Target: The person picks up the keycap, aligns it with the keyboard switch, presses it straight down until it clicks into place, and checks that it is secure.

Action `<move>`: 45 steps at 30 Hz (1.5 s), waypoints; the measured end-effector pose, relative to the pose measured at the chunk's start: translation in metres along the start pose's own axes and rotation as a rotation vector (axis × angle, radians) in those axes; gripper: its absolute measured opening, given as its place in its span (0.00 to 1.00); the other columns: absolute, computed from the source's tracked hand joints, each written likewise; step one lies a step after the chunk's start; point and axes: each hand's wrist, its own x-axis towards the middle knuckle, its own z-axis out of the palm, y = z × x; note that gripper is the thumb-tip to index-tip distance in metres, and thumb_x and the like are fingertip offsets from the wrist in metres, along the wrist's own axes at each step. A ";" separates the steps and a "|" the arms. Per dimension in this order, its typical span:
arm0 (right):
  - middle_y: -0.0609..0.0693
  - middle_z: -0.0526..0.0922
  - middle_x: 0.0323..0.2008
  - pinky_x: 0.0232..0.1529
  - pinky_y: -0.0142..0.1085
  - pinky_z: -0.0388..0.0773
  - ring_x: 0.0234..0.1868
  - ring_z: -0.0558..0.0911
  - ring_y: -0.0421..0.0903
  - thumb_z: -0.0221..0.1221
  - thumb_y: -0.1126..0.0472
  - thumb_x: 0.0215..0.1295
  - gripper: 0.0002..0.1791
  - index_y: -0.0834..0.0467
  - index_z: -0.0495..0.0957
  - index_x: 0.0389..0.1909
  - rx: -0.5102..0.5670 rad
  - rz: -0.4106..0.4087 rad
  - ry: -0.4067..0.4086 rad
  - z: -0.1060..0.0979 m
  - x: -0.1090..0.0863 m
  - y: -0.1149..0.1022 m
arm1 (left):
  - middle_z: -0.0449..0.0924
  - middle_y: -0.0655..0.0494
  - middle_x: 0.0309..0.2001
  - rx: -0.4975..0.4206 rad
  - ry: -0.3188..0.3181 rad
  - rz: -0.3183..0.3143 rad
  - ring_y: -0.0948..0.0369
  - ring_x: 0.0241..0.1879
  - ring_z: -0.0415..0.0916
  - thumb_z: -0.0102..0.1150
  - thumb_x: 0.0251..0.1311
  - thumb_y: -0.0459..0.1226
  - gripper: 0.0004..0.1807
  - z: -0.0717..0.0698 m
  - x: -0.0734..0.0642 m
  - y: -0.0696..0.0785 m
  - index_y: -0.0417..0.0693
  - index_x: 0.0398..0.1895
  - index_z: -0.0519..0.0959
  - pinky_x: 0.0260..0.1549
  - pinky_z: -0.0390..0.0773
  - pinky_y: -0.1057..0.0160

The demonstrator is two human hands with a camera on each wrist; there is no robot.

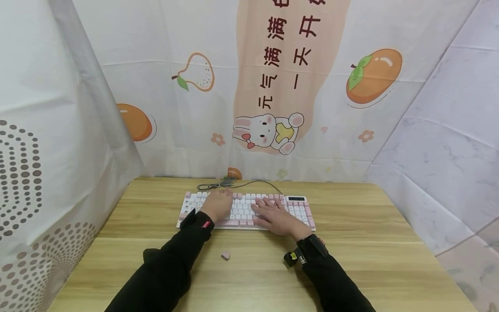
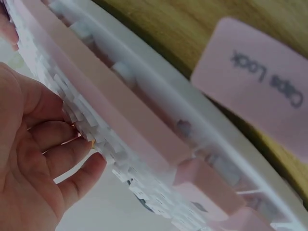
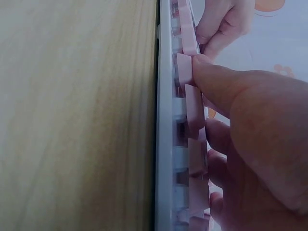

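A pink and white keyboard [image 1: 242,223] lies on the table. At its left half, my left hand [image 1: 219,203] has its fingers curled down onto the keys. In the left wrist view the thumb and fingertips of that hand [image 2: 36,149] come together on a small keycap among the white keys, mostly hidden by the fingers. My right hand [image 1: 277,216] rests spread over the keys to the right of centre. Its thumb [image 3: 216,79] touches a pink key in the bottom row. A loose pink Caps Lock keycap [image 1: 225,255] lies on the wood in front of the keyboard.
A grey cable [image 1: 218,184] lies coiled behind the keyboard. The wooden table [image 1: 351,251] runs up to a printed cloth [image 1: 187,130] at the back, with cloth on both sides too. A small black device [image 1: 290,258] hangs beside the right wrist.
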 end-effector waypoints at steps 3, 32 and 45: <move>0.56 0.51 0.79 0.76 0.61 0.35 0.80 0.46 0.58 0.46 0.44 0.81 0.33 0.54 0.58 0.79 0.006 0.008 -0.005 0.000 0.000 0.000 | 0.68 0.38 0.70 -0.010 -0.033 -0.018 0.45 0.70 0.66 0.47 0.75 0.37 0.27 0.000 -0.002 0.002 0.31 0.71 0.66 0.66 0.68 0.42; 0.54 0.51 0.79 0.76 0.60 0.33 0.80 0.45 0.58 0.45 0.43 0.81 0.32 0.51 0.58 0.79 0.004 0.019 -0.002 0.001 0.001 0.002 | 0.61 0.38 0.75 -0.028 -0.042 -0.155 0.45 0.75 0.57 0.39 0.79 0.53 0.36 0.001 -0.009 0.022 0.32 0.74 0.61 0.71 0.61 0.47; 0.53 0.51 0.79 0.76 0.60 0.33 0.80 0.45 0.56 0.44 0.42 0.80 0.33 0.50 0.58 0.79 -0.008 0.017 0.002 0.005 0.003 0.006 | 0.61 0.41 0.75 0.029 -0.045 -0.163 0.47 0.75 0.58 0.37 0.78 0.55 0.37 0.002 -0.012 0.023 0.35 0.75 0.61 0.72 0.59 0.50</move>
